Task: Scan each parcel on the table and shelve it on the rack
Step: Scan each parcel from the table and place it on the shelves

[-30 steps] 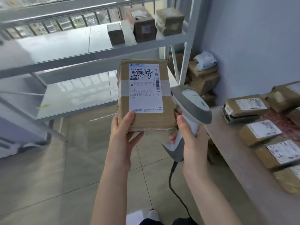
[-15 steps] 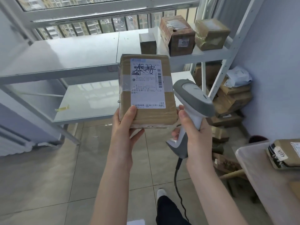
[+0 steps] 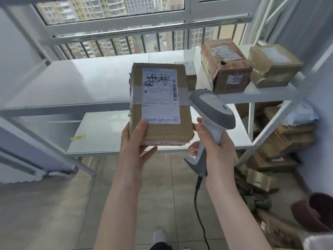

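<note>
Parcel (image 3: pixel 158 105) in curled left hand (image 3: pixel 135 145), scanner (image 3: pixel 214 109) in curled right hand (image 3: pixel 218 148)

A white-framed window (image 3: pixel 126 27) shows high-rise buildings (image 3: pixel 100 8) through its glass, with vertical bars (image 3: pixel 115 46) across its lower part. Below the window spreads a grey tiled floor (image 3: pixel 45 213). Far below the window's right end, a crumpled green cloth (image 3: pixel 252 195) lies near a blurred dark red rounded object (image 3: pixel 313 213).

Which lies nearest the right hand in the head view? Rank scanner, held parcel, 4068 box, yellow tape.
1. scanner, gripped in the right hand.
2. held parcel, just left of it.
3. 4068 box, on the upper shelf, above.
4. yellow tape, on the lower shelf, far left.
</note>
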